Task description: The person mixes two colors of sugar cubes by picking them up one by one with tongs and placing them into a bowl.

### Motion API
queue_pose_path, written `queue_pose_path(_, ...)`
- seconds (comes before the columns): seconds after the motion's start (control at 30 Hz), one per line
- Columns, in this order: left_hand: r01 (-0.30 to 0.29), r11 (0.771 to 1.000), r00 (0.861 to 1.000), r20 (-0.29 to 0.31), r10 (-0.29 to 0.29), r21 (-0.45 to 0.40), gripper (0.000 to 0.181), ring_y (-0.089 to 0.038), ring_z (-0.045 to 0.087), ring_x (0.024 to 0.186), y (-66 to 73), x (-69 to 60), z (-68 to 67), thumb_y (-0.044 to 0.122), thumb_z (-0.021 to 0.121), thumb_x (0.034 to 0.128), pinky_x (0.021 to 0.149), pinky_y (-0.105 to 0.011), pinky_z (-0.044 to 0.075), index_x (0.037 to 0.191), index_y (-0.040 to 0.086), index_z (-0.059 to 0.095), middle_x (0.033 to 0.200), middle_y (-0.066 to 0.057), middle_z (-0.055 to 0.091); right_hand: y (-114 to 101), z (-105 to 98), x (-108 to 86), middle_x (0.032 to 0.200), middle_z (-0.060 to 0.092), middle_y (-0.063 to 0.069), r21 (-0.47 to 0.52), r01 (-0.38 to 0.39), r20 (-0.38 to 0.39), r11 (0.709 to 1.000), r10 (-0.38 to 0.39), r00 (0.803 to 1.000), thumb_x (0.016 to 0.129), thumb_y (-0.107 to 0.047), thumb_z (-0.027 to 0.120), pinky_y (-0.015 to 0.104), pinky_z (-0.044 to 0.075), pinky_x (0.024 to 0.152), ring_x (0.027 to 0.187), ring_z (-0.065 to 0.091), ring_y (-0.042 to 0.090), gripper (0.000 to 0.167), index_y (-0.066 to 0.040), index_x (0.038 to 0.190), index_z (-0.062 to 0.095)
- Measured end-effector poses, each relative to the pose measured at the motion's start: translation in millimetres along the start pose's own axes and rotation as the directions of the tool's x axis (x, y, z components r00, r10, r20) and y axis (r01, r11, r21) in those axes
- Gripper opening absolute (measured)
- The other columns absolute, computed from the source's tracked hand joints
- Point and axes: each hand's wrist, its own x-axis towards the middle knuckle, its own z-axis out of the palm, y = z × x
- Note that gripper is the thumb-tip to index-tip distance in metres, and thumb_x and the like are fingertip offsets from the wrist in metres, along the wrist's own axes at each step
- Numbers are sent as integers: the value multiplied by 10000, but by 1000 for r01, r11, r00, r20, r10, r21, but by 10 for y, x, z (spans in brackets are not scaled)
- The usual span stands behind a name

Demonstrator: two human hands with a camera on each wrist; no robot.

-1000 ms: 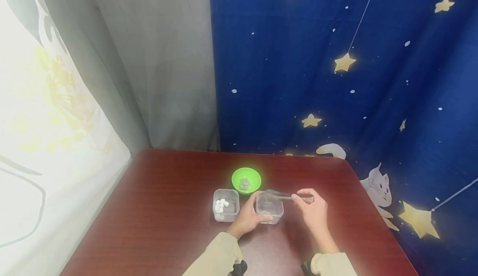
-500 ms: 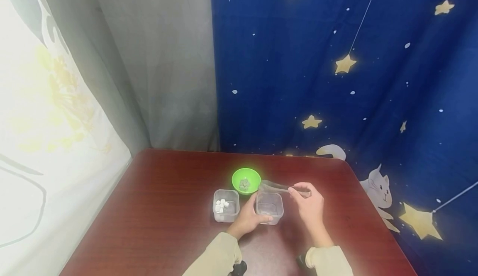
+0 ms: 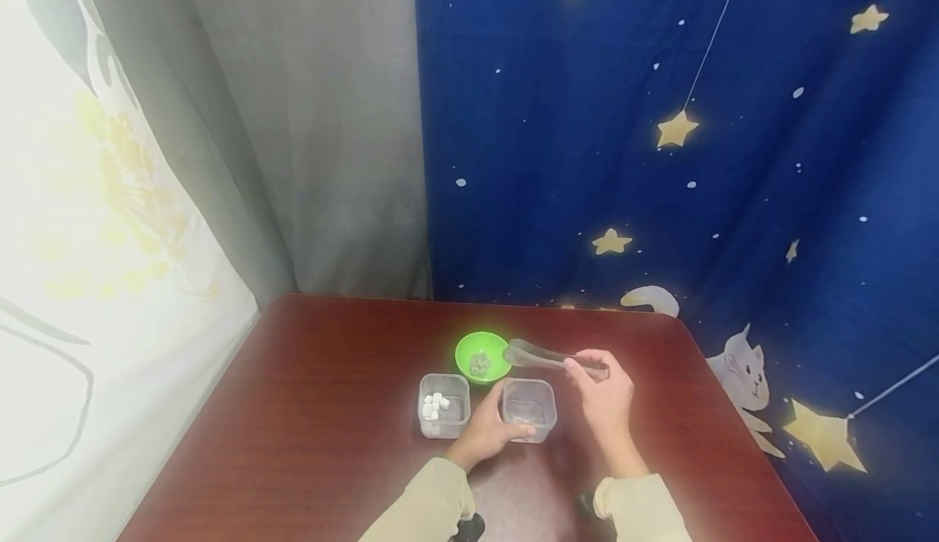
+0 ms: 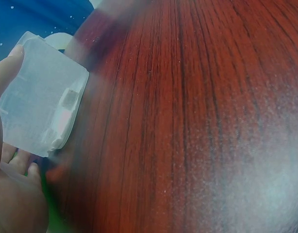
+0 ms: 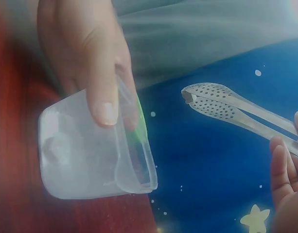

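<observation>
My left hand grips a clear plastic container by its left side, thumb in front. In the head view nothing solid shows inside that container. With the right hand I hold perforated metal tongs by the handles, their heads pointing left. A small greyish piece shows between the tong tips in the right wrist view. The tips hover at the right rim of a green bowl, which has several grey lumps in it.
A second clear container stands left of my left hand, with several white cubes inside. Everything is on a dark red wooden table. A grey curtain and a blue starry curtain hang behind the table.
The right hand has raised the tongs and moved them away from above the held container, to the green bowl's right rim. My left hand and its container have stayed put.
</observation>
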Motion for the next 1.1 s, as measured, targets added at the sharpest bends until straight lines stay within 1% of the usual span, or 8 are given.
queue_pose_path(0.13,1,1000,1000,1,-1,-2,932,-270,538,1165,11,0,-1,288,878,695,1031,-461,388,1456,75,383,1303,-95,565,-23,25,36,737,705,141,23,19,-6,1000,-19,1000,816,-34,770,330,578,575,680,690,336,171,32,940,671)
queue_pose_path(0.23,3,1000,1000,1,-3,-6,936,-269,537,1165,10,1,0,278,879,690,1032,-453,384,1457,73,382,1302,-100,566,-45,43,61,738,700,173,39,35,-6,999,-35,999,815,-23,766,315,574,567,701,675,410,174,46,940,667)
queue_pose_path(0.33,4,1000,1000,0,-4,-10,935,-274,532,1177,6,1,0,280,878,690,1040,-455,377,1455,74,382,1312,-112,561,-63,58,83,744,698,187,51,46,-7,998,-46,999,816,-22,765,279,566,557,706,670,423,178,52,943,665)
queue_pose_path(0.5,2,1000,1000,2,-2,-17,919,-276,535,1172,1,3,-1,281,878,690,1035,-460,383,1448,96,393,1304,-111,564,-31,83,134,740,701,169,84,51,-13,995,-50,999,815,-21,766,263,562,556,634,689,210,188,60,950,664)
queue_pose_path(0.6,-2,1000,1000,5,2,-25,904,-282,541,1159,0,8,-1,275,878,690,1027,-465,390,1440,110,402,1287,-110,572,95,110,195,736,706,140,116,35,-16,993,-33,999,808,-37,780,252,560,552,618,679,137,204,53,955,670)
queue_pose_path(0.73,-1,999,1000,7,1,-33,901,-286,545,1151,6,12,-4,283,880,686,1019,-469,394,1436,120,409,1276,-111,578,273,151,259,724,711,85,137,10,-26,990,-7,1000,796,-70,801,266,565,556,646,693,244,220,22,955,679)
queue_pose_path(0.93,-3,999,1000,5,3,-33,908,-290,547,1148,0,9,-3,284,883,681,1017,-470,395,1437,119,407,1274,-113,581,346,178,250,739,712,74,122,29,-30,992,-25,999,799,-88,801,368,580,591,707,679,386,200,-23,944,679)
queue_pose_path(1.1,-6,1000,1000,1,6,-24,912,-289,545,1151,-12,13,4,288,882,683,1017,-468,396,1439,115,403,1283,-113,575,360,163,239,756,713,92,119,22,-27,993,-19,999,803,-98,801,373,582,602,692,691,319,207,-12,948,682)
